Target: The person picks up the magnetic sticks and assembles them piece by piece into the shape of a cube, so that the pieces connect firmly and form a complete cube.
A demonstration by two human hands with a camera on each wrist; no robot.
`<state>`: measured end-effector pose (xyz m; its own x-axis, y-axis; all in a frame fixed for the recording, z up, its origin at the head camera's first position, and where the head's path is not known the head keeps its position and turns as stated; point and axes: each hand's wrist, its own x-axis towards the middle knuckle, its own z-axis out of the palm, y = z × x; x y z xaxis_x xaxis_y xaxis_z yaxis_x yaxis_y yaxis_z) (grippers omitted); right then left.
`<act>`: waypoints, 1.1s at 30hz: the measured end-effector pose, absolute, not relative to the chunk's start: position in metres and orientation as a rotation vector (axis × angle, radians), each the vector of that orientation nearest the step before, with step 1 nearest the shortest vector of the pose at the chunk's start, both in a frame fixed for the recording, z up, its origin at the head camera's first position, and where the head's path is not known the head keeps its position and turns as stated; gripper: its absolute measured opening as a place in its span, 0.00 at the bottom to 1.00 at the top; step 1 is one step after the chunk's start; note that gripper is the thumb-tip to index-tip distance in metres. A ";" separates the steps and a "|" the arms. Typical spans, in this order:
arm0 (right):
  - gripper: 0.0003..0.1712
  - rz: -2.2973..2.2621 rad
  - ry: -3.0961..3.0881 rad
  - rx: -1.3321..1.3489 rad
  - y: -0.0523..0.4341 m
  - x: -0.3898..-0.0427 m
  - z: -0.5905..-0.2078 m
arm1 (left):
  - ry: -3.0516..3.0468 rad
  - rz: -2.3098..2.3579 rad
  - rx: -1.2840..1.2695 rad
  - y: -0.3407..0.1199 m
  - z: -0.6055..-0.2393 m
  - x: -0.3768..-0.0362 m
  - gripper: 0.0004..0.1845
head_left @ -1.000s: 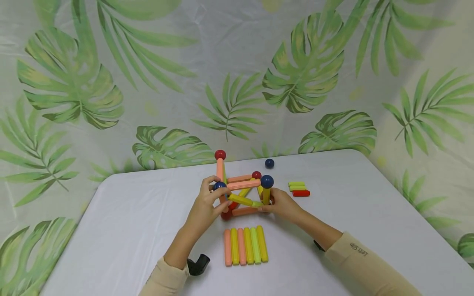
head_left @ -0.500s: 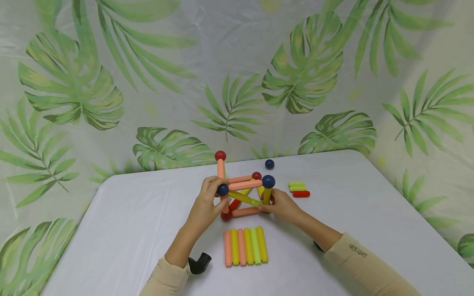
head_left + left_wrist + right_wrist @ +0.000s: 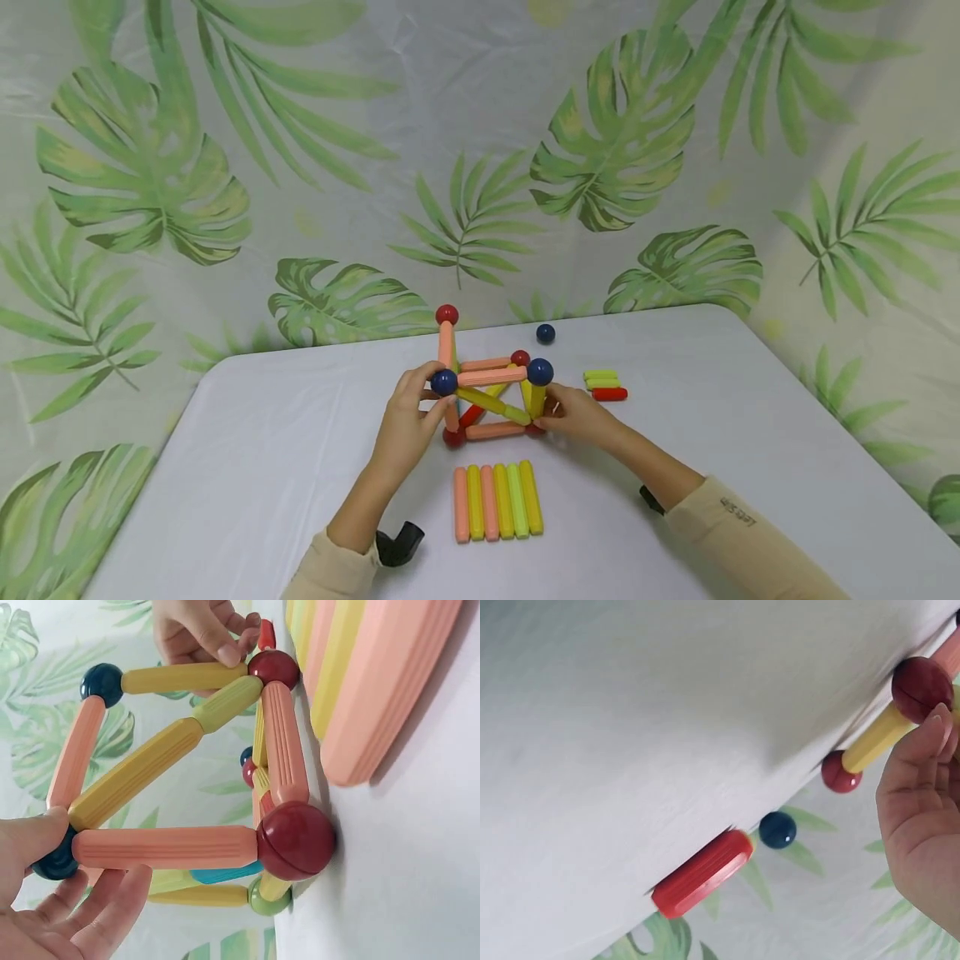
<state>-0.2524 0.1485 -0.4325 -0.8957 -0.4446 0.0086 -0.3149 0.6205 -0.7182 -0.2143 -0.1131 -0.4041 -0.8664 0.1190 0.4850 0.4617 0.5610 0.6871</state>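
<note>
Two hands pinch our rod frame: left hand at 9 o'clock, right hand at 3; uneven squeeze could pop magnetic joints.

right hand cut off by the right wrist view's edge, spare sticks cropped at top

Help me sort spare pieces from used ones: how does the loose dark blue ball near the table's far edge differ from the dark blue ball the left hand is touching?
The loose dark blue ball lies alone on the white table, joined to nothing; the held dark blue ball caps a corner of the rod frame, raised off the table. Nothing touches the loose one; the left hand touches the other. Both look alike in colour and size.
</note>
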 end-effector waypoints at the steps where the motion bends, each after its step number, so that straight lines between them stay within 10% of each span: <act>1: 0.15 -1.135 2.663 -0.636 0.146 -0.252 -0.433 | -2.416 -1.224 -0.455 -0.115 -0.404 -0.215 0.23; 33: 0.16 -1.080 2.658 -0.740 0.117 -0.241 -0.425 | -2.301 -1.151 -0.504 -0.119 -0.387 -0.254 0.19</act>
